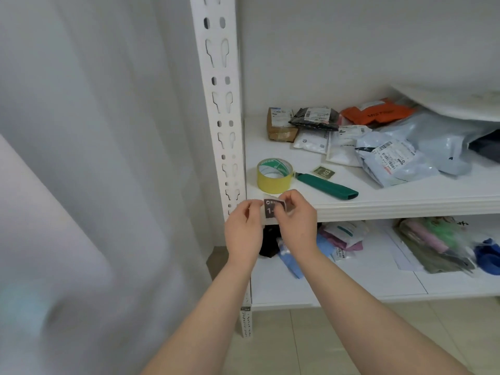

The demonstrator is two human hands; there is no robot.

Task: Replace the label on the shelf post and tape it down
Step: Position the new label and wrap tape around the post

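White steel shelving (405, 205) fills the view; just before its front edge, beside the white slotted metal post (219, 104), the left hand (243, 231) and right hand (297, 220) pinch a small dark-brown printed label (272, 209) by opposite edges, fingers curled close. It likely wants holding flat and square before pressing onto the post. A yellow tape roll (273, 176), green-handled knife (327, 186) and small olive label (324, 173) lie just behind; piled mailing bags (389, 155) sit well right, clear of the post.

"1-" was read on the dark label (273, 208); the rest was covered. "03" was noted on a small olive label (324, 173) on the shelf (392, 203). "MIST…" was made out on an orange parcel (377, 113). Print on the shipping slips was too small to read.
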